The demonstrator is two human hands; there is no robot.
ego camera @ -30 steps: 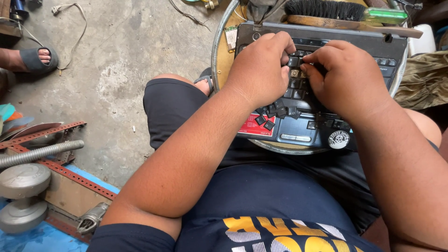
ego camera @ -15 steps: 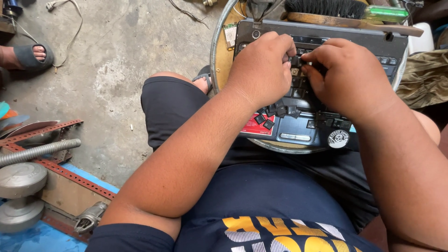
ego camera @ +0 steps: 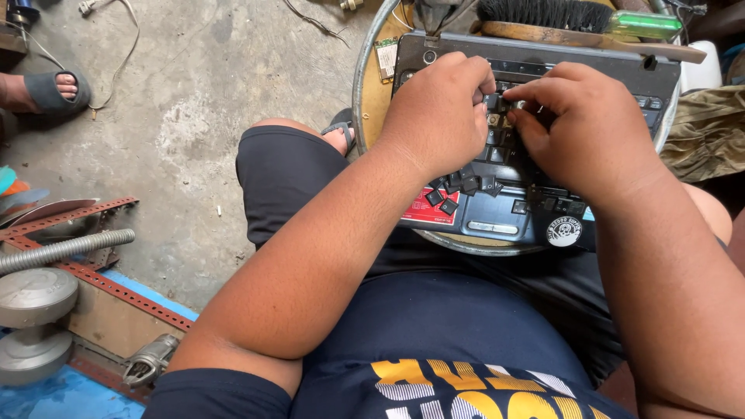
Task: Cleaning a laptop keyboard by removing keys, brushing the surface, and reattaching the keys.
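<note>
Both hands down on the keyboard of a dark laptop base [ego camera: 497, 206], resting on a round tray [ego camera: 365, 101] at the knees. Left hand [ego camera: 434, 116] curled, fingers together against the keys; right hand [ego camera: 582, 128] with fingertips [ego camera: 521, 105] pinched close, on what exactly, cannot tell. Loose black keycaps [ego camera: 454, 194] scattered on the palm rest, a brush [ego camera: 543, 15] just behind the base.
</note>
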